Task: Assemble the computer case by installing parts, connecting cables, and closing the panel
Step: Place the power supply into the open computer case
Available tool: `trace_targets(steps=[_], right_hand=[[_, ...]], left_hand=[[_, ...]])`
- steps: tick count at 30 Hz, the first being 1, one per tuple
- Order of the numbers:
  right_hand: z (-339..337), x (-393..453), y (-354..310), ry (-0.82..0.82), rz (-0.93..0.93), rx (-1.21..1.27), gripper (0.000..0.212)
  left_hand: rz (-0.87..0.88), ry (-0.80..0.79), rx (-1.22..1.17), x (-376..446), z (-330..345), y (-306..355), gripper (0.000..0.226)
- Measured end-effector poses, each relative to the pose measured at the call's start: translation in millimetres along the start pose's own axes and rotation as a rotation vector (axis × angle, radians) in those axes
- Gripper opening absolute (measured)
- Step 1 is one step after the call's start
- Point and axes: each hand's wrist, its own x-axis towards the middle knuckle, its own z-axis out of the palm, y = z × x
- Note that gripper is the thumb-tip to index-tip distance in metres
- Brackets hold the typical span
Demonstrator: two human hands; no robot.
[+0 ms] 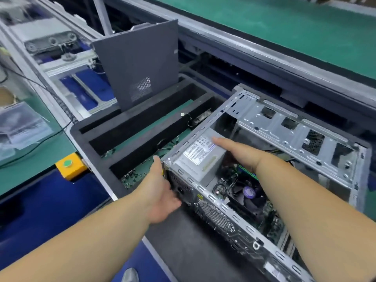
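Open grey steel computer case (270, 159) lies on the dark foam surface (183, 247). Right hand (242, 153), fingers straight, presses the silver power-supply box (200, 159); left hand (162, 192), fingers hidden, braces the rear corner. Seat the box flush against the rear wall before fastening.

Place: an electronics assembly line in a factory is shown.
Conveyor: aluminium-framed rails (61, 64) are run from the top left corner down past the work position.
Carrier: a dark foam-lined pallet (97, 143) with long slots is seated on the line, and an open computer case (284, 143) is carried at its right edge.
Panel: a grey side panel (138, 66) is stood upright in a slot at the pallet's far edge.
Benches: green mats (284, 27) are laid on the surfaces along both sides.
Control: a yellow box with a green button (69, 164) is fixed at the left bench's edge.
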Motion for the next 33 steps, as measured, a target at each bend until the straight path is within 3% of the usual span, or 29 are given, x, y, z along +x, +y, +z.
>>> trace_targets(steps=[2, 4, 8, 14, 20, 25, 28, 33], right_hand=[[1.6, -2.6, -1.4, 0.013, -0.023, 0.002, 0.106], [3.2, -4.2, -2.3, 0.024, -0.059, 0.002, 0.102], [4.3, -7.5, -3.6, 0.026, -0.129, 0.001, 0.087], [6.2, -11.4, -2.5, -0.008, -0.13, -0.03, 0.062], [4.6, -13.3, -1.7, 0.018, -0.071, 0.006, 0.096], [10.8, -12.0, -0.2, 0.047, -0.099, 0.047, 0.098], [10.7, -12.8, 0.4, 0.035, -0.103, 0.07, 0.092], [11.9, -14.2, 0.9, 0.024, -0.106, 0.064, 0.089]], left_hand=[[0.016, -0.134, -0.095, -5.3, 12.8, -0.1, 0.1], [0.064, -0.163, -0.091, -9.2, 22.7, 0.1, 0.1], [0.152, -0.129, 0.069, -16.7, 30.7, -0.6, 0.074], [0.113, -0.014, 0.124, -13.1, 23.2, -5.0, 0.043], [0.105, 0.069, 0.202, -16.1, 22.7, -4.1, 0.041], [0.075, 0.066, 0.234, -16.9, 21.6, -0.7, 0.039], [0.079, 0.097, 0.251, -13.3, 17.9, -3.8, 0.054], [0.126, 0.161, 0.187, -9.4, 10.0, -19.4, 0.14]])
